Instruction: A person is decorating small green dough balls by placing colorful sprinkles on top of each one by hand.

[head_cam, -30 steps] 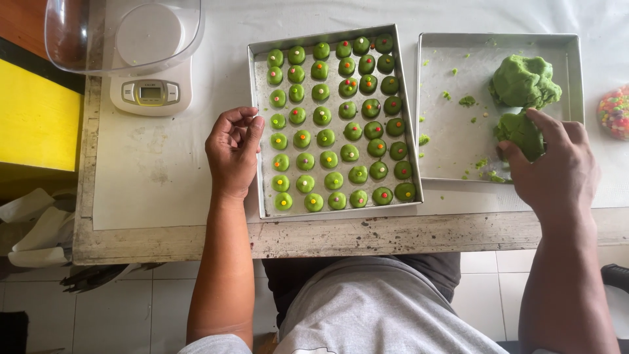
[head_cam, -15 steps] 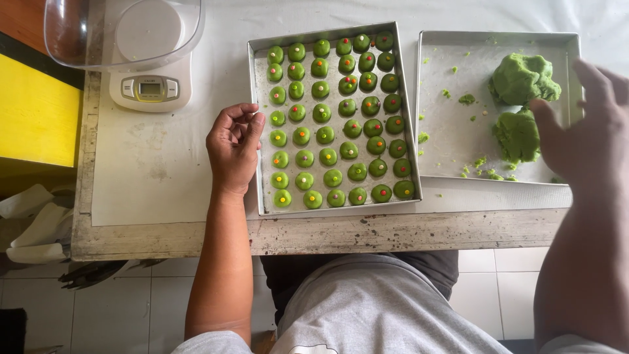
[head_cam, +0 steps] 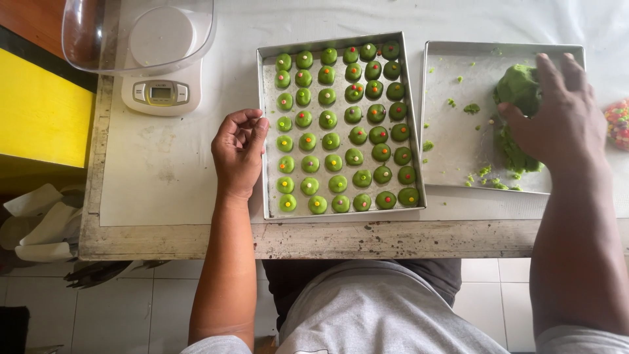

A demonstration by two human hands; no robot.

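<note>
A metal baking tray (head_cam: 265, 85) holds several rows of small green dough balls (head_cam: 334, 141), many topped with coloured sprinkles. My left hand (head_cam: 239, 152) rests at the tray's left rim, fingers curled loosely, holding nothing that I can see. To the right, a second tray (head_cam: 452, 137) carries lumps of green dough (head_cam: 517, 88) and loose crumbs. My right hand (head_cam: 557, 118) lies over that dough, fingers spread on the upper lump and covering part of the lower lump.
A white kitchen scale (head_cam: 160, 92) with a clear plastic bowl (head_cam: 137, 33) stands at the back left. A bag of coloured sprinkles (head_cam: 617, 123) peeks in at the right edge. A yellow surface (head_cam: 39, 111) and crumpled paper (head_cam: 33, 223) lie left of the worn table edge (head_cam: 327, 239).
My right hand lifted off the lower dough lump, swung out to the right, and has come back down over the dough. My left hand stayed by the tray's rim.
</note>
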